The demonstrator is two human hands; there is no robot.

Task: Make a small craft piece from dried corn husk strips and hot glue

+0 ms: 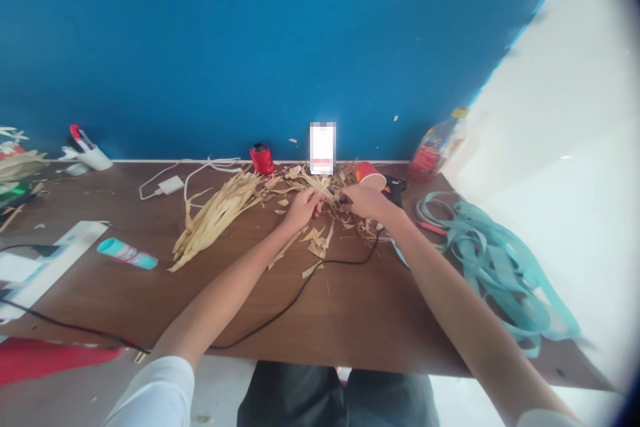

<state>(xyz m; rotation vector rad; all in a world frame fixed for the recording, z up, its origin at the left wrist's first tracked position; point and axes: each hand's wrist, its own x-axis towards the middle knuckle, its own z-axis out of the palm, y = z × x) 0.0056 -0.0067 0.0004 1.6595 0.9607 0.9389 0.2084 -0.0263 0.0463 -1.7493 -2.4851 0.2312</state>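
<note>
Both my arms reach forward over a brown table. My left hand is closed, pinching a pale dry leaf strip at the middle of the table's far part. My right hand is closed too, meeting the left hand at a small dark object that I cannot make out. A long bundle of dry straw-coloured strips lies to the left of my hands. Loose scraps are scattered under and in front of them.
A black cable runs across the table toward my hands. A pile of teal strapping lies right. A red cup, black glue gun, bottle, phone, red spool, white charger and teal tube stand around.
</note>
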